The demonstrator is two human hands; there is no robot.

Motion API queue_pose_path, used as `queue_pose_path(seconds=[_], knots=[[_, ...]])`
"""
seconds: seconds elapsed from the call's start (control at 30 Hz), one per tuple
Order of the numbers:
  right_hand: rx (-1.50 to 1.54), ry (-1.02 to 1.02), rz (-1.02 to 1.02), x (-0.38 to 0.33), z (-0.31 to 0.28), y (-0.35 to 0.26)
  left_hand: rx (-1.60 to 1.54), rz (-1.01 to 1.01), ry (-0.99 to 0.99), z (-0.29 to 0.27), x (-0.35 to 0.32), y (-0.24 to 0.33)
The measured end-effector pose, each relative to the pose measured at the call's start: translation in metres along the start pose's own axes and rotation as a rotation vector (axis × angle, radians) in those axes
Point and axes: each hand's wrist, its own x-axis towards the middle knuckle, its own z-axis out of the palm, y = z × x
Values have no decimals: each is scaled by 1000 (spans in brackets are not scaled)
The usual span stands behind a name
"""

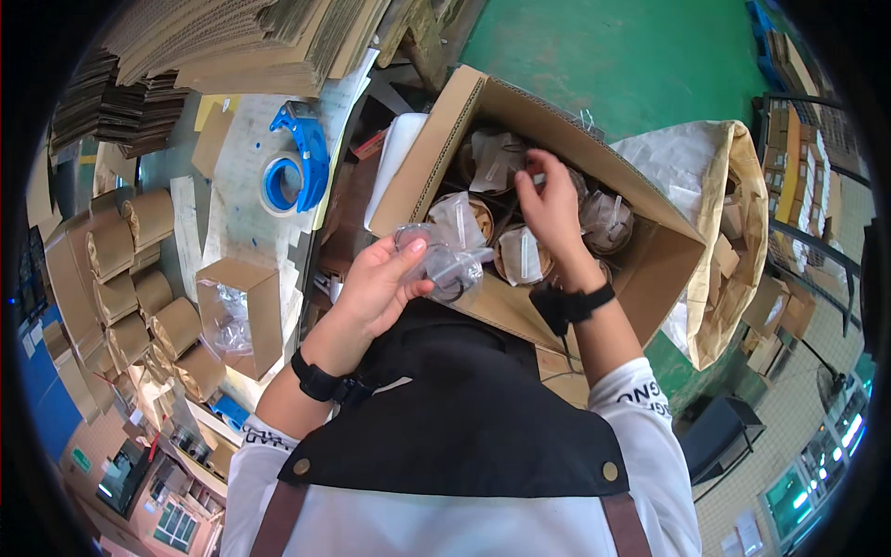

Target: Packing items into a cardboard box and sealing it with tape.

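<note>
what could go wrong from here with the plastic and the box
The left hand holds the clear plastic packaging at one side, so it could slip loose. The right hand is over the closely packed clear bags in the open carton and might knock or snag one.

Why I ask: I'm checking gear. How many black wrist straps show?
2: one strap worn just behind the left hand, the other strap just behind the right hand.

A blue tape dispenser [314,160] lies at upper left, with stacked cardboard sheets [246,42] above. Green floor [575,56] shows at top centre; a brown sack [754,190] stands at right.
</note>
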Motion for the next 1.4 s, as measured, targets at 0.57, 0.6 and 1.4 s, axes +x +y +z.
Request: queue_pose_path(seconds=[0.57, 0.6, 1.4], knots=[[1069, -681, 503, -52, -39, -84, 989, 565, -213, 17, 5, 6], [1034, -679, 463, -54, -38, -87, 370, 224, -252, 28, -3, 8], [832, -1031, 415, -45, -36, -41, 333, 195, 41, 15, -18, -4]])
